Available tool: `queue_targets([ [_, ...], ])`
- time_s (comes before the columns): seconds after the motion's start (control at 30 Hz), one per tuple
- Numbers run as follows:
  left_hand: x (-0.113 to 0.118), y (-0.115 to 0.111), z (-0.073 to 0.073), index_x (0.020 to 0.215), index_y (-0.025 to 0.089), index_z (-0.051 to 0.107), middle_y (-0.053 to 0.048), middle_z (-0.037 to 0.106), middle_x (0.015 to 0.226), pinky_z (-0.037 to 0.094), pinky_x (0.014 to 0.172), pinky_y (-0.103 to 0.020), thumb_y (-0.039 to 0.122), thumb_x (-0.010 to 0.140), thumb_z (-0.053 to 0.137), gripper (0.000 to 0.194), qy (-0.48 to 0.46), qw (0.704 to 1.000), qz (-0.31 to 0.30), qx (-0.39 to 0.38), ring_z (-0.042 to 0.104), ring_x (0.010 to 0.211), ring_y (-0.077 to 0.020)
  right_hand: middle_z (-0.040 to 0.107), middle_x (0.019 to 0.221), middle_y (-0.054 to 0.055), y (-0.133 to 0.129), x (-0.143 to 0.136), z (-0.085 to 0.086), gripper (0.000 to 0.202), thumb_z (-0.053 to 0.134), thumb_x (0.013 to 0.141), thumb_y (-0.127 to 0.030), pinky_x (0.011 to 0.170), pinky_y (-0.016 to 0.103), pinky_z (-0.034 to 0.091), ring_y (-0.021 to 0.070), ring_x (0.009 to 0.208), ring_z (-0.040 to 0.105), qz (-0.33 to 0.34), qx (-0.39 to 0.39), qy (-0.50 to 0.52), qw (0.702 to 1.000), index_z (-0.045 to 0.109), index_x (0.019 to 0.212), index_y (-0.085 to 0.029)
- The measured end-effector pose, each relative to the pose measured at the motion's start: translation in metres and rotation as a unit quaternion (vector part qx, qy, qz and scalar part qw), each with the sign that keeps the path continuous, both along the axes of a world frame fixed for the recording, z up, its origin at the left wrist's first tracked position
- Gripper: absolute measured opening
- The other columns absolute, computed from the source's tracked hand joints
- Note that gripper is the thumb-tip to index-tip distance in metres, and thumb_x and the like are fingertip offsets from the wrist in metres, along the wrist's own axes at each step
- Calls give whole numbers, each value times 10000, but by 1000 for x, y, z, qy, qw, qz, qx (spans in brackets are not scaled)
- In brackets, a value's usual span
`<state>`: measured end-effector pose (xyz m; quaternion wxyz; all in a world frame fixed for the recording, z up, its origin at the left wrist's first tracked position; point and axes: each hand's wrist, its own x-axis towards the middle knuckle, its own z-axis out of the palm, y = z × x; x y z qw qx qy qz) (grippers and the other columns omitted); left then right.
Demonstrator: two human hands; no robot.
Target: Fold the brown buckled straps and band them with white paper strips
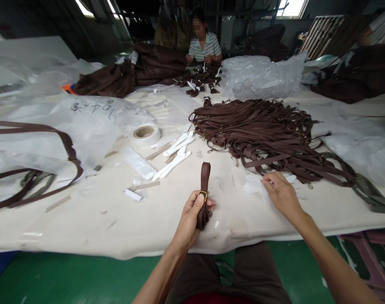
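A folded brown strap (pixel 205 175) with a brass-coloured buckle is gripped in my left hand (pixel 192 213), its loop pointing away from me and its folded layers below the thumb. My right hand (pixel 282 194) is over some white sheets (pixel 255 184) to the right, its thumb and fingers drawn together; whether a sheet is between the fingertips is too small to tell. Just beyond it lies a large heap of brown straps (pixel 255 126) with metal clips.
White tape roll (pixel 153 135), white toothed strips (pixel 173 165) and a flat clear packet (pixel 138 162) lie left of centre. Plastic sheeting (pixel 94 122) and a loose strap (pixel 67 145) are farther left. Across the table (pixel 84 228) sits a person (pixel 205 48) near bundled straps and brown bags (pixel 160 63).
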<state>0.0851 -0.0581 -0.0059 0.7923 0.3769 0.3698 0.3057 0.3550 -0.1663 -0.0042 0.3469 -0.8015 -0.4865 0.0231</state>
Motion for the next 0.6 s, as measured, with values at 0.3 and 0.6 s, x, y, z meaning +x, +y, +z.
queue_targets([
  [0.3, 17, -11, 27, 993, 168, 630, -14, 631, 834, 357, 564, -210, 460, 900, 610, 307, 52, 964, -169, 197, 449, 594, -82, 629, 664, -2, 14, -71, 24, 296, 668, 753, -468, 412, 208, 342, 89, 450, 486, 23, 61, 472, 879, 602, 813, -186],
  [0.6, 13, -7, 30, 1378, 195, 474, -11, 623, 876, 378, 594, -223, 454, 905, 597, 553, 62, 935, -257, 235, 478, 656, -113, 578, 547, -30, 6, -111, 10, 305, 737, 671, -430, 340, 191, 259, 47, 334, 398, 24, 83, 601, 794, 577, 634, -172],
])
